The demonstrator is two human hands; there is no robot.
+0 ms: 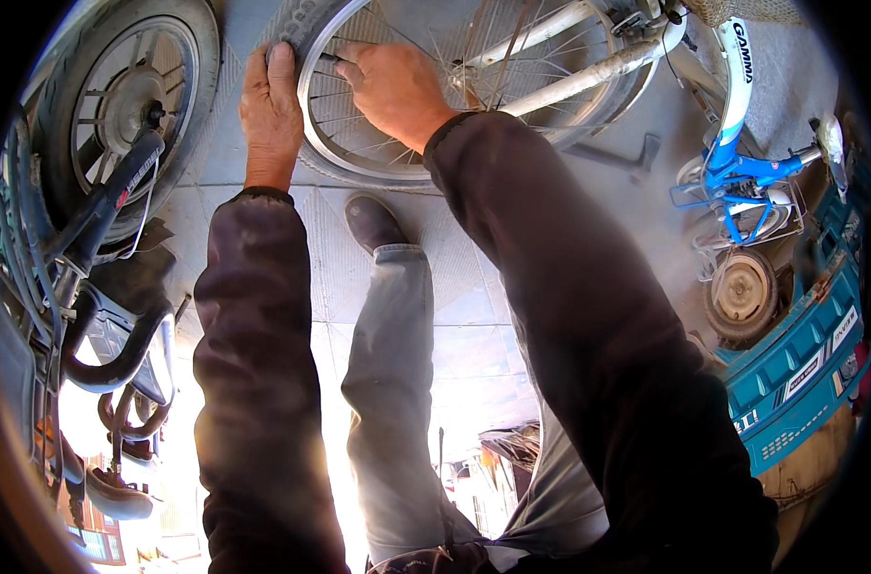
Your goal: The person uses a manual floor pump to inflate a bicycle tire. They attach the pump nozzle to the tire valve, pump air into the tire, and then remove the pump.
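Locate the spoked wheel (466, 84) at the upper middle of the frame, below the white frame tubes (598, 78) that run to its hub. Its tyre (301, 24) lies around the silver rim (386, 173). Your left hand (269, 113) is at the wheel's left side, its thumb and fingers closed on the tyre. Your right hand (395, 88) reaches over the spokes, its fingers curled and pinched on a small dark piece (330, 58) at the rim's inner edge; you cannot tell from this view what the piece is.

The step in hand appears to be manual work on the tyre and rim at this spot. The next move likely calls for a steady left grip and controlled right fingers, clear of the spokes.

Note the hammer-like tool (636, 161) on the floor, right of the wheel, and your shoe (374, 223) below it. A second wheel (194, 96) stands upper left.
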